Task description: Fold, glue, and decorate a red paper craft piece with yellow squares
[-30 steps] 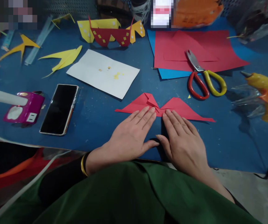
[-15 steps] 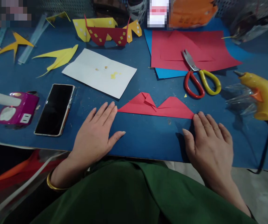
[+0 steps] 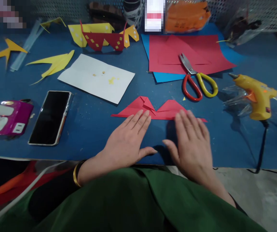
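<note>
A folded red paper piece (image 3: 164, 111) with two peaks and a long straight lower edge lies flat on the blue table. My left hand (image 3: 128, 138) rests palm down, its fingertips on the paper's lower edge left of the middle. Further right, my right hand (image 3: 191, 141) lies flat with its fingertips over the same edge. The fingers of both hands are stretched out and the thumbs point inward. Narrow tips of the paper show past each hand. Beyond it lie scissors (image 3: 189, 69) with one red and one yellow handle.
Red paper sheets (image 3: 160, 53) lie over blue ones at the back. A yellow glue gun (image 3: 258, 96) stands at right, its cord hanging over the front edge. White paper (image 3: 96, 82), a phone (image 3: 50, 117), a purple power socket (image 3: 23, 117) and paper masks (image 3: 104, 40) occupy the left side.
Both hands have slid inward along the paper's lower edge, from its two ends toward the middle. The whole view has shifted slightly, while the paper stays flat.
</note>
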The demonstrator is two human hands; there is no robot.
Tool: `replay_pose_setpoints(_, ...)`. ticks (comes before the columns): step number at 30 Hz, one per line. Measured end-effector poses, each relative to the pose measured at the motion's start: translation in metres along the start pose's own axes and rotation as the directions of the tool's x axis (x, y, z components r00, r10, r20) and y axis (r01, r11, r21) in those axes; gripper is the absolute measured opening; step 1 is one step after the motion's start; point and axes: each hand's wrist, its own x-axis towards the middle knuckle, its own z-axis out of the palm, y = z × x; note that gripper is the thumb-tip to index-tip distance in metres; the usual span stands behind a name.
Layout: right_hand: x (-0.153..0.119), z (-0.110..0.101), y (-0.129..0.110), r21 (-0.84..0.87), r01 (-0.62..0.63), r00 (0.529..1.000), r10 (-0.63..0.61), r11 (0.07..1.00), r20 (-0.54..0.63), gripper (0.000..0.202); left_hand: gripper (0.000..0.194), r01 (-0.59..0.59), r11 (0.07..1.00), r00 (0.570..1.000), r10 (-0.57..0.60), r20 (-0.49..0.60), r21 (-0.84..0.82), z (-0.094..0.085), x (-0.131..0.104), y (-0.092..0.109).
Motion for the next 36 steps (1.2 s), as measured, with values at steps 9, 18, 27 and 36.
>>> replay_pose_setpoints(9,0.007,0.004,-0.008,0.096,0.197,0.977,-0.203,0.976,0.066,0.073,0.087,-0.027,0.999,1.0,0.026,0.012,0.031,0.0,0.0,-0.004)
replay_pose_setpoints(18,-0.02,-0.004,0.025,-0.102,-0.069,0.994,0.077,0.992,0.075,0.073,0.09,-0.026,0.999,1.0,0.026,0.0,0.025,0.0,0.001,-0.003)
replay_pose_setpoints(27,-0.024,-0.008,0.027,-0.134,-0.267,0.964,0.262,0.954,-0.049,0.074,0.085,0.006,1.0,1.0,-0.006,0.004,0.013,0.001,0.001,0.001)
replay_pose_setpoints(36,0.011,0.005,-0.023,0.103,0.169,0.981,-0.178,0.98,0.082,0.072,0.083,0.004,1.0,1.0,-0.004,-0.022,-0.003,0.002,0.0,0.0)
